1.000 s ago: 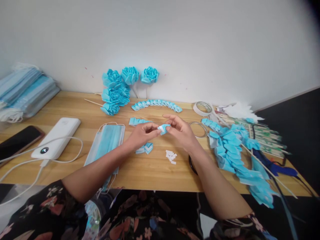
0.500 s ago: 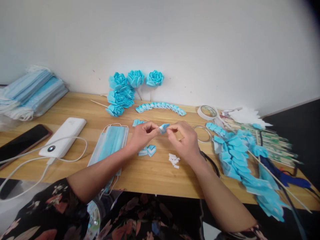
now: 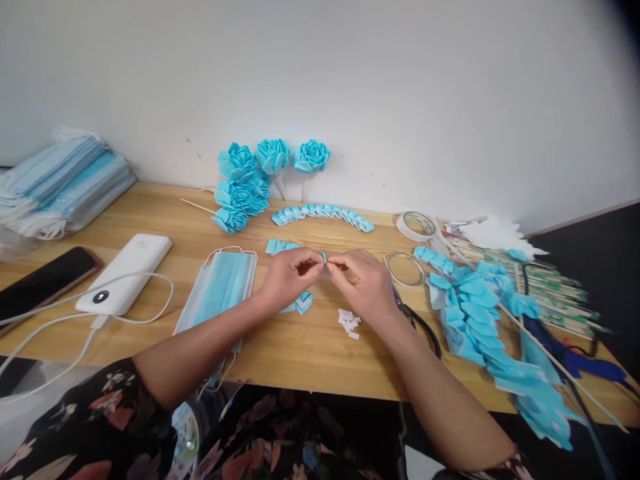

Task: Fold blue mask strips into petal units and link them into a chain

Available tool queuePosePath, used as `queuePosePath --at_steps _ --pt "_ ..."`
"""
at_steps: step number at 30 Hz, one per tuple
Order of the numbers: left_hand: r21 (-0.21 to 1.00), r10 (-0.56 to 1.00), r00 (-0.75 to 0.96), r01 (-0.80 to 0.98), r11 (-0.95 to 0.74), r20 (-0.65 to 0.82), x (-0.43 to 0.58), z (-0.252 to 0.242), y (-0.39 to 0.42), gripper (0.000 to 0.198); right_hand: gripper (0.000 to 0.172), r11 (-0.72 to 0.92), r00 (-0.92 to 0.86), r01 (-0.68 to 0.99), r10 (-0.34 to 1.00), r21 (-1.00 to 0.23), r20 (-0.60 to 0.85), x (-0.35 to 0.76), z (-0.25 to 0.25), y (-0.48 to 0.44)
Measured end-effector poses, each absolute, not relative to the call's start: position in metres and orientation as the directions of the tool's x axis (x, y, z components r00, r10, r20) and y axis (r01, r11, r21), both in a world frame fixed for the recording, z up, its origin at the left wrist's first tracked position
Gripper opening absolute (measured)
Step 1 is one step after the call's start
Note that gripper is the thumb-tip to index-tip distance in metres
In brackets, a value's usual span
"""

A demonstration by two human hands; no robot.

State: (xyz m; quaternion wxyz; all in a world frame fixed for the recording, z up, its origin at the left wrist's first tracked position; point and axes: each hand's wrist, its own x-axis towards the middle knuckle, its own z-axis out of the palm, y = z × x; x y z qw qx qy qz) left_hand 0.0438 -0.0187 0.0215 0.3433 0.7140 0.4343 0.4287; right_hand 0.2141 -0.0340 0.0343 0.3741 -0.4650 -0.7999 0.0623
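Between my fingertips is a small folded blue fabric piece (image 3: 323, 257), mostly covered by the fingers. My left hand (image 3: 293, 277) pinches it from the left and my right hand (image 3: 363, 280) from the right, both closed and nearly touching above the table. Partly behind the left hand lie a short blue pleated strip (image 3: 279, 246) and a folded blue piece with a white V edge (image 3: 303, 303). Small white paper bits (image 3: 349, 323) lie below the right hand. Further back rests a long curved strip of folded blue pieces (image 3: 323, 212).
Blue flowers on sticks (image 3: 237, 193) lean at the wall. Face masks (image 3: 217, 287), a power bank (image 3: 125, 273) and a phone (image 3: 45, 287) are left, beside a mask stack (image 3: 65, 183). Tape rolls (image 3: 416, 227), scissors (image 3: 420, 320), blue strips (image 3: 465, 307) and a blue glue gun (image 3: 575, 357) lie right.
My two hands have come closer together, and the right hand has shifted slightly left. The fabric piece, earlier plainly visible, is now mostly hidden between the fingertips.
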Motion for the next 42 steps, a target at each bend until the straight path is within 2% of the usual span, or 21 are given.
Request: queuePosePath --at_steps 21,34,42 --pt "0.838 0.892 0.287 0.329 -0.435 0.35 0.0423 0.023 -0.0192 0.015 0.013 0.531 -0.264 0.667 0.825 -0.523 0.5 0.2143 0.0331 -0.0331" --pt "0.808 0.862 0.283 0.314 -0.498 0.421 0.0426 0.0171 -0.0165 0.014 0.013 0.56 -0.281 0.655 0.804 -0.507 0.525 0.2148 0.0319 -0.0328" --pt "0.822 0.87 0.276 0.301 -0.483 0.409 0.043 0.0168 -0.0155 0.013 0.013 0.543 -0.268 0.661 0.815 -0.517 0.513 0.215 0.0329 -0.0331"
